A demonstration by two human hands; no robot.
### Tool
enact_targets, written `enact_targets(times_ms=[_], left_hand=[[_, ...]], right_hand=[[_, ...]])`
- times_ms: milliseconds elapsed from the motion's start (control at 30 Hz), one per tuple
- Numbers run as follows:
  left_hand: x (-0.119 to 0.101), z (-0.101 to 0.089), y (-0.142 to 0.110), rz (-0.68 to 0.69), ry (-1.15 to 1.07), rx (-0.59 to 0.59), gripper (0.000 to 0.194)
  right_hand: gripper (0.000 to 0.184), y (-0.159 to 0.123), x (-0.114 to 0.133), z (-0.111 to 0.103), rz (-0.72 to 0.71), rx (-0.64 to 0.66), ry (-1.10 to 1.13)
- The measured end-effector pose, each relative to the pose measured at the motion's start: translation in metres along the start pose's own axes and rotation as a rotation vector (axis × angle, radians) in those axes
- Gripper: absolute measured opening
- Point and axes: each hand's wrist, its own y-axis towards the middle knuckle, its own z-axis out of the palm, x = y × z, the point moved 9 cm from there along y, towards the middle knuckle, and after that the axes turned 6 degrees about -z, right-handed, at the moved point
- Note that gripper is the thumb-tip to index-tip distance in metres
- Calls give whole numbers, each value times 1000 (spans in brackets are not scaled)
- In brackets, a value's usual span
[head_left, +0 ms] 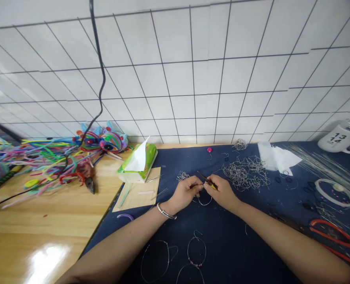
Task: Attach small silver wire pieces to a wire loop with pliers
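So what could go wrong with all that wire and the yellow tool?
The right hand holds a black-and-yellow tool close to the left hand, so a slip might poke a finger. The tangled wire pile near the right hand could snag it. The beaded wire loop lying nearer the person could get brushed and bent.
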Motion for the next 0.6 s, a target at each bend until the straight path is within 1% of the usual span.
enact_targets(times_ms=[133,267,300,467,600], left_hand=[[2,-1,-1,-26,14,-59,16],[-1,-6,-1,-24,32,-106,16],[-2,-6,-1,-30,9,-95,16],[-3,1,0,-83,-165,32,20],[-1,1,0,-89,-137,33,20]], right_hand=[[10,1,3,-2,-7,-27,2],[10,-1,2,-1,1,-45,8],[10,-1,1,-2,11,-56,10],[13,-5,-7,-9,71,-115,36],[15,-5,-12,-11,97,-124,70]])
